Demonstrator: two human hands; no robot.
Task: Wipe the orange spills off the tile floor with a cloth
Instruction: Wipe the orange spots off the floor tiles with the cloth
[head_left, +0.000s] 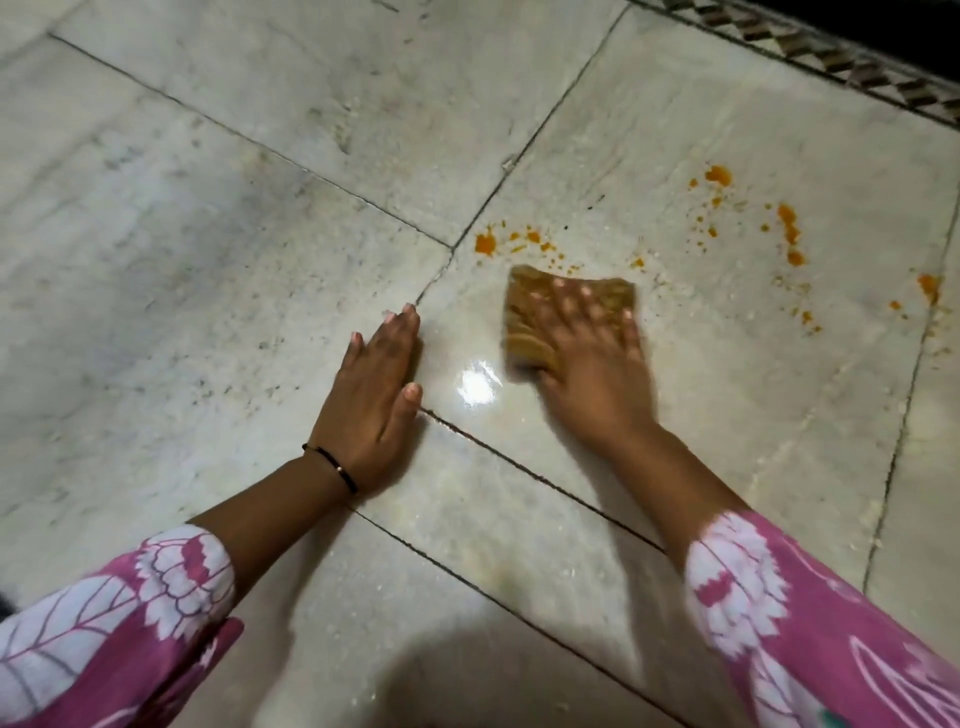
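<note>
Wiping is underway: we are pressing the cloth (563, 312) flat under our right hand (592, 364), left hand (371, 400) splayed on the tile floor (208, 260), and the orange spills (519, 241) just beyond are calling for a forward push.

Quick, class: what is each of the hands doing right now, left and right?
Left hand: open, flat on the tile floor, holding nothing.
Right hand: open, fingers spread, pressing the cloth onto the floor, just short of the orange spills.
</note>
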